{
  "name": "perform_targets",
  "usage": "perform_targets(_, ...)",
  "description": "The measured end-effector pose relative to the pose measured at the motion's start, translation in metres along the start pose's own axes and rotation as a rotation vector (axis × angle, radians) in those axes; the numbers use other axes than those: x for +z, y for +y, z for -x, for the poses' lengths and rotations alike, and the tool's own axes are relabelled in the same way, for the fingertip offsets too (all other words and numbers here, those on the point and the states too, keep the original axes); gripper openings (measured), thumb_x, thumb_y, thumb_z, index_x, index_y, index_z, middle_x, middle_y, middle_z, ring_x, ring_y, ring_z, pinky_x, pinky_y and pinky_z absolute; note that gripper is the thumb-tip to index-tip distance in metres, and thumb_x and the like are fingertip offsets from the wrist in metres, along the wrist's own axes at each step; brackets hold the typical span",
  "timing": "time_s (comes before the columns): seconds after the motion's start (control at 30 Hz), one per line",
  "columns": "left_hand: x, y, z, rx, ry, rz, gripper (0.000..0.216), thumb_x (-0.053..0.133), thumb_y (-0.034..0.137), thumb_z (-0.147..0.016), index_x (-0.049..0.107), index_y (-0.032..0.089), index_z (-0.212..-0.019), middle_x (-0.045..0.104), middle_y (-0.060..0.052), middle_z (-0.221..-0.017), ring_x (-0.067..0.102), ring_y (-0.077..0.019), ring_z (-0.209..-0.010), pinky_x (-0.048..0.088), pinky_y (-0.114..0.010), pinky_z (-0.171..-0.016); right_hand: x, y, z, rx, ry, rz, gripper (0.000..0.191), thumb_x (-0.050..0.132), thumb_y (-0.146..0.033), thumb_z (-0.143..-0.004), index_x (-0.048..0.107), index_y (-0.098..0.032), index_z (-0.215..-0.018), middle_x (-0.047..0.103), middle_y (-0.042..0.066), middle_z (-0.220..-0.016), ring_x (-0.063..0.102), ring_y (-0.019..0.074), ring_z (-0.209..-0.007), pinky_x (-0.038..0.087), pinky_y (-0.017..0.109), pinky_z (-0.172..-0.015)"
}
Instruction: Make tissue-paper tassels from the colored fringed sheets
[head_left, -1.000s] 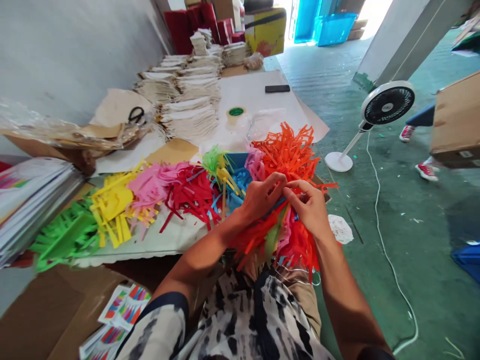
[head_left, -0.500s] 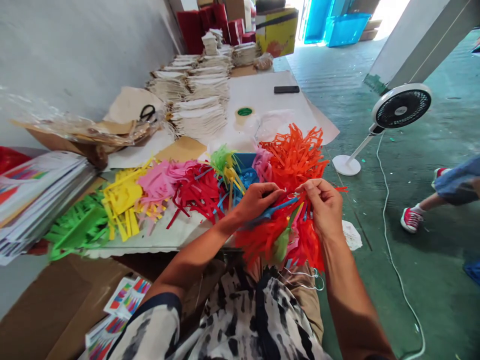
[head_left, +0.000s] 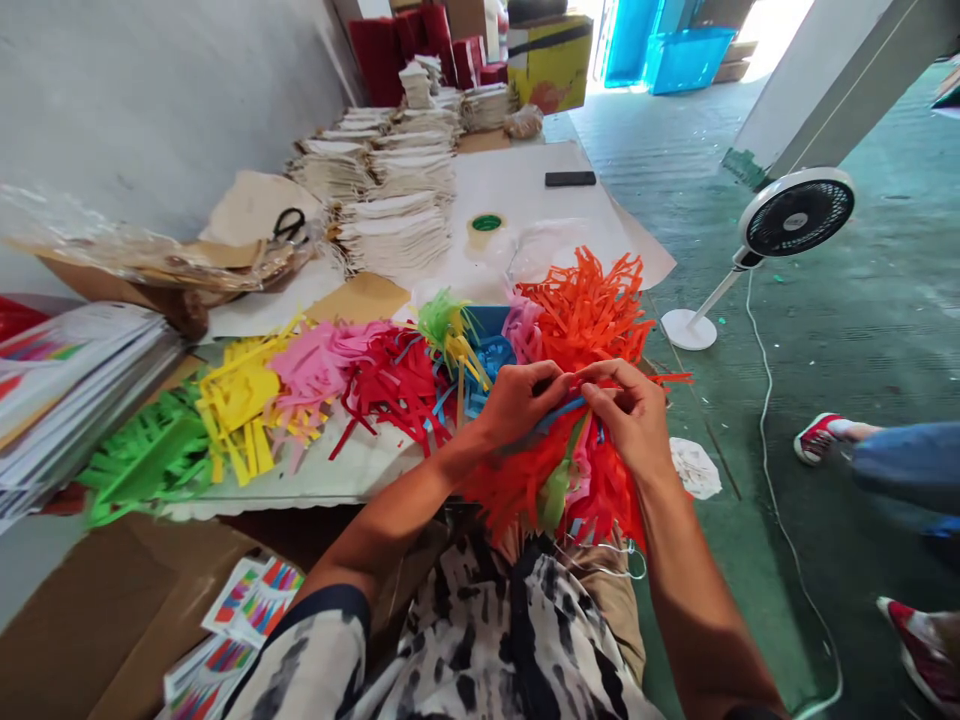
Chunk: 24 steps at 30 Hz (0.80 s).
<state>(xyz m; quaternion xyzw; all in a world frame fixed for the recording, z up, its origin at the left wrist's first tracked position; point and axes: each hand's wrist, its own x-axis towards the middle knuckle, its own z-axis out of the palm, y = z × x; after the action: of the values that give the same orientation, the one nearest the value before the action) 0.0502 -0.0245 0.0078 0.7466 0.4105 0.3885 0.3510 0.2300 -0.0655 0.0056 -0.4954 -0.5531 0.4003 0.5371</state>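
Observation:
My left hand point(head_left: 529, 402) and my right hand point(head_left: 628, 412) meet at the table's front edge, fingertips nearly touching. Both pinch the thin end of a red-orange paper tassel point(head_left: 576, 376); its exact shape is partly hidden by my fingers. Below them, over my lap, hangs a bunch of fringed paper tassels point(head_left: 517, 490) in red, with green, pink and blue ones among them. A thin white string point(head_left: 600, 570) dangles underneath. Just beyond my hands lies a heap of orange tassels point(head_left: 592, 310), beside blue tassels point(head_left: 491, 365).
Red point(head_left: 394, 385), pink point(head_left: 322, 360), yellow point(head_left: 240, 400) and green tassels point(head_left: 150, 445) line the table's left front. Behind are stacked white bundles point(head_left: 394, 230), a tape roll point(head_left: 486, 228), a phone point(head_left: 570, 179) and scissors point(head_left: 289, 225). A fan point(head_left: 796, 215) stands right; a person's legs point(head_left: 907, 465) pass.
My right hand has moved left and closer to my left hand, narrowing the gap between the fingertips. On the right, the walking person's legs have shifted, and a second shoe now shows.

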Motion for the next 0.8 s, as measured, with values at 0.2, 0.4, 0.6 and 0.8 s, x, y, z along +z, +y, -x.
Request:
perform_targets(0.2, -0.005, 0.006, 0.002, 0.011, 0.016, 0.128, 0.044, 0.053, 0.053, -0.105, 0.073, 0.017, -0.089, 0.067, -0.001, -0.075, 0.052, -0.0105, -0.063, 0.039, -0.025, -0.061, 0.002, 0.006, -0.001, -0.022, 0.074, -0.007, 0.019, 0.079, -0.04, -0.086, 0.079, -0.024, -0.096, 0.072, 0.0, -0.083, 0.045, 0.0109, -0.054, 0.033, 0.027, -0.052)
perform_targets(0.4, -0.005, 0.007, 0.004, 0.085, 0.041, 0.026, 0.027, 0.068, 0.044, -0.099, 0.074, 0.019, -0.088, 0.071, -0.001, -0.077, 0.055, -0.0115, -0.062, 0.042, -0.026, -0.064, 0.002, 0.005, 0.0, -0.013, 0.077, 0.019, 0.02, 0.078, -0.042, -0.086, 0.079, -0.024, -0.096, 0.069, -0.001, -0.08, 0.041, 0.0104, -0.053, 0.028, 0.027, -0.05)
perform_targets(0.6, -0.009, 0.017, -0.002, 0.209, 0.335, -0.111, 0.018, 0.062, 0.032, -0.102, 0.067, 0.021, -0.089, 0.069, -0.003, -0.086, 0.059, -0.016, -0.079, 0.045, -0.03, -0.077, 0.001, 0.001, -0.001, -0.053, 0.03, 0.081, 0.018, 0.072, -0.039, -0.093, 0.08, -0.025, -0.101, 0.064, -0.003, -0.071, 0.037, 0.01, -0.05, 0.025, 0.028, -0.049)
perform_targets(0.8, -0.012, 0.022, -0.013, 0.365, 0.276, -0.165, 0.019, 0.065, 0.032, -0.101, 0.065, 0.02, -0.085, 0.068, 0.0, -0.081, 0.058, -0.0149, -0.078, 0.046, -0.03, -0.077, 0.003, -0.006, -0.007, -0.235, 0.03, 0.117, 0.016, 0.073, -0.039, -0.096, 0.081, -0.026, -0.099, 0.078, 0.003, -0.103, 0.068, 0.0189, -0.09, 0.048, 0.031, -0.073)
